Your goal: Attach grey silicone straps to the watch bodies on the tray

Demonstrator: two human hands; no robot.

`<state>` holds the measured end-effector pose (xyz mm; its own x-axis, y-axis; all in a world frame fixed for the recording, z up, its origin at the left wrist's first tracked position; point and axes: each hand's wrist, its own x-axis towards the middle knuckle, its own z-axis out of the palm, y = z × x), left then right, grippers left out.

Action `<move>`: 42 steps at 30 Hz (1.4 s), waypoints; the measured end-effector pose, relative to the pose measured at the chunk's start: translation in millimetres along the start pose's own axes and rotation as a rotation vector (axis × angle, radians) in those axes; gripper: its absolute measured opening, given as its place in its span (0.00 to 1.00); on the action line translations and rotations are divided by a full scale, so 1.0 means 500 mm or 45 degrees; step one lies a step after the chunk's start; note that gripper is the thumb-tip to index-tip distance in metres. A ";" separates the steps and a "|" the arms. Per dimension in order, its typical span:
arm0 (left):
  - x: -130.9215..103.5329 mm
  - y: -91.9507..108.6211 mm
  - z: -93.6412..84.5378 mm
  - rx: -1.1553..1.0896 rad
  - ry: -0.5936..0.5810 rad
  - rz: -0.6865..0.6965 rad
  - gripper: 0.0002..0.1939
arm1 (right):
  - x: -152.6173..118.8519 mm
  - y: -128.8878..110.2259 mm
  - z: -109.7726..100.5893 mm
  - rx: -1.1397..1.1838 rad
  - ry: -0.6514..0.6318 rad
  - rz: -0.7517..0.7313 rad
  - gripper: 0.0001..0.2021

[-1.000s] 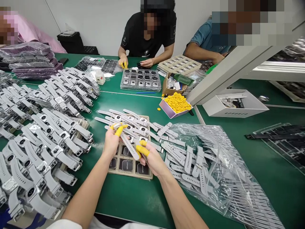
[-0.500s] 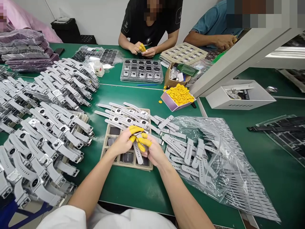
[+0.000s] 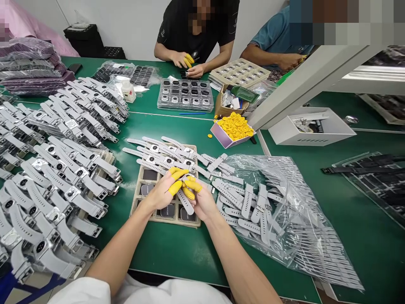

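Note:
Above the near part of a beige tray (image 3: pixel 134 207), my left hand (image 3: pixel 166 188) and my right hand (image 3: pixel 198 192) meet, both with yellow finger covers. Between their closed fingertips is a smartwatch, mostly hidden; its grey strap (image 3: pixel 185 202) with a row of holes hangs down toward me. My left fingers grip the watch while my right fingers pinch it at the strap. Watches with grey straps (image 3: pixel 169 161) lie across the far rows of the tray. Dark square watch faces (image 3: pixel 166 210) sit in the nearer compartments.
Loose grey straps (image 3: pixel 249 200) spill from a clear plastic bag (image 3: pixel 316 236) at right. Stacked strapped watches (image 3: pixel 69 169) crowd the left. A box of yellow finger covers (image 3: pixel 234 126) stands beyond, near a slanted grey post (image 3: pixel 310 84). Two co-workers sit across the table.
The view has shifted slightly. My hands stay together on the watch, with my left fingers a little more curled over it and the strap swung slightly.

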<state>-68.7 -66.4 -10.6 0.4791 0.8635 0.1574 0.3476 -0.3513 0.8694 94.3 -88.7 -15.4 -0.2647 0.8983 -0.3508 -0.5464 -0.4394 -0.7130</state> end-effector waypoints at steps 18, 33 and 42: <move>-0.003 0.003 -0.025 0.083 -0.059 0.047 0.21 | -0.001 -0.006 0.004 -0.112 -0.040 0.068 0.15; -0.031 -0.005 -0.153 0.890 0.146 -0.172 0.19 | 0.004 -0.024 -0.044 -1.600 0.044 -0.668 0.16; -0.040 0.007 -0.175 1.314 0.078 -0.226 0.21 | 0.012 0.054 -0.023 -2.038 0.218 -1.107 0.19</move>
<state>-147.5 -53.2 30.1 0.3221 0.9397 0.1150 0.9415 -0.3307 0.0653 87.0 -95.4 -43.6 -0.2228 0.8820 0.4152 0.7560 0.4252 -0.4976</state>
